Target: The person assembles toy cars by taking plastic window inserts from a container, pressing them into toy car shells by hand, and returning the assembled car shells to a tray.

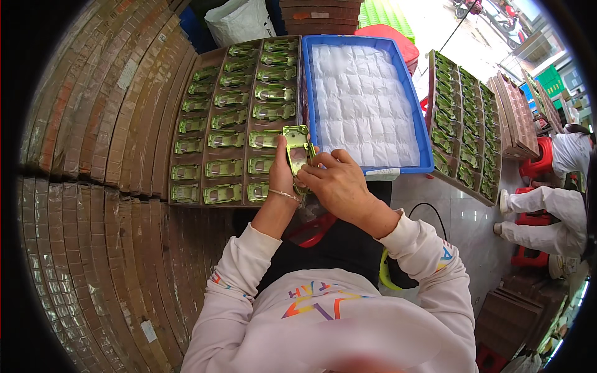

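My left hand (pixel 282 173) is closed around a bright green car-shaped plastic shell (pixel 297 144), which it holds tilted up above the tray's near right corner. The fingers of my right hand (pixel 342 188) are bent and pinched at the shell's right side; whatever lies between those fingertips is hidden. Beneath and left of my hands is a brown compartment tray (pixel 247 152), filled with rows of similar green shells (pixel 224 138). To its right stands a blue plastic tray (pixel 415 99), where white puffy packets (pixel 367 102) lie in a grid.
Brown tray stacks (pixel 112 105) rise along the left side. Another brown tray of green shells (pixel 466 133) leans at the right. Behind the blue tray is a red stool (pixel 392 38); a white sack (pixel 239 23) stands at the back. People in white clothes (pixel 547 214) sit far right.
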The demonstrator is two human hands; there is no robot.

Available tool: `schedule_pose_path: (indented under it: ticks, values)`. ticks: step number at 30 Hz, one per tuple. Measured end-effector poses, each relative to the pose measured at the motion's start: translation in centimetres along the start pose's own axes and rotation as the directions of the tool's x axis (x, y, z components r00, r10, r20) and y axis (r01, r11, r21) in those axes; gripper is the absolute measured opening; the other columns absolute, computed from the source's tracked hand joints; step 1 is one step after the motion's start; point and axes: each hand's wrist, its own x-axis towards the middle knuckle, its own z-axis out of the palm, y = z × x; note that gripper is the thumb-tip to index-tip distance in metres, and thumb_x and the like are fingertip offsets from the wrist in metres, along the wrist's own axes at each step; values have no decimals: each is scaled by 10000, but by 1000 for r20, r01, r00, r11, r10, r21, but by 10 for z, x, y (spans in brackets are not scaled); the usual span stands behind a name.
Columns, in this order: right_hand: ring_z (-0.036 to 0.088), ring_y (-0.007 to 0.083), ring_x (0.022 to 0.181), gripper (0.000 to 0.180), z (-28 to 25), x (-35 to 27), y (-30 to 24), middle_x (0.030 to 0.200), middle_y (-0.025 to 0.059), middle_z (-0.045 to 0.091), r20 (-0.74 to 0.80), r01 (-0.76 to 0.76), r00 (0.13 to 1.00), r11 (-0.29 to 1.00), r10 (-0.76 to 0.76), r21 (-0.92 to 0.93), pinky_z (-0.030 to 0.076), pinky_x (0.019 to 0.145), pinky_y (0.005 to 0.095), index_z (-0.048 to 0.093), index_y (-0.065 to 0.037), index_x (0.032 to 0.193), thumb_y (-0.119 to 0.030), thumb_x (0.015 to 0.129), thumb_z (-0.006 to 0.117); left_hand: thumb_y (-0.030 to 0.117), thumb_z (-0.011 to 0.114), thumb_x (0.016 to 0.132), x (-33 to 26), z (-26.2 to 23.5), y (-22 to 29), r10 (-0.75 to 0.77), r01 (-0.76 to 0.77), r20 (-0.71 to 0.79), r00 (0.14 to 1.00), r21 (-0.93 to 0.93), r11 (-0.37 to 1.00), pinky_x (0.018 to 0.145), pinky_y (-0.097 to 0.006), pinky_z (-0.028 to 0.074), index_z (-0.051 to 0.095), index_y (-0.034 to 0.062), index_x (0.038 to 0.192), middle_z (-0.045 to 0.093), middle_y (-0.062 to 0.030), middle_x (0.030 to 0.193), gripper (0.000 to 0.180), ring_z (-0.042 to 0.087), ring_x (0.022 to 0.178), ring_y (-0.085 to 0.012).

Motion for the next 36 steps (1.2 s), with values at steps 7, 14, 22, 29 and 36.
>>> schedule_pose_path:
  ticks: [7, 14, 22, 29, 36]
  values:
    - [577, 159, 962, 288, 14, 1, 6, 1007, -18, 670, -2, 54, 999, 998, -54, -29, 406, 836, 319, 648, -104, 1016, -127, 730, 629, 512, 375, 1005, -2, 10, 7, -3, 27, -144, 990, 165, 986, 739, -298, 542, 616, 34, 1119, 688, -110, 922, 547, 663, 800, -176]
    - [582, 167, 942, 257, 18, 10, 6, 973, 1, 669, 58, 90, 995, 992, -85, -91, 407, 855, 309, 638, -78, 1027, -141, 785, 579, 393, 488, 973, -7, 5, 11, 33, -31, -12, 999, 125, 992, 744, -291, 525, 617, 57, 1056, 671, -75, 961, 369, 651, 831, -162]
    - [557, 167, 912, 189, 17, 17, 10, 886, 10, 644, 81, 138, 989, 974, -125, -180, 398, 829, 297, 640, -52, 920, -146, 771, 573, 82, 477, 860, 14, -32, 17, 200, -233, 148, 968, 822, 520, 756, -269, 463, 587, 15, 1121, 605, -34, 953, 292, 554, 821, -131]
    - [546, 172, 906, 161, 31, 20, 12, 827, 32, 624, 112, 184, 981, 955, -161, -233, 380, 834, 291, 655, -38, 846, -143, 758, 569, 63, 463, 855, 20, -40, 8, 319, -296, 154, 935, 835, 464, 705, -260, 469, 586, 9, 1116, 601, -48, 928, 293, 541, 762, -106]
    - [548, 174, 913, 140, 36, 24, 14, 792, 32, 619, 138, 226, 972, 920, -190, -321, 366, 864, 311, 663, -60, 795, -156, 748, 572, 77, 484, 853, 26, -39, 7, 254, -182, 51, 966, 834, 521, 740, -327, 511, 591, -2, 1109, 662, -129, 939, 289, 634, 768, -207]
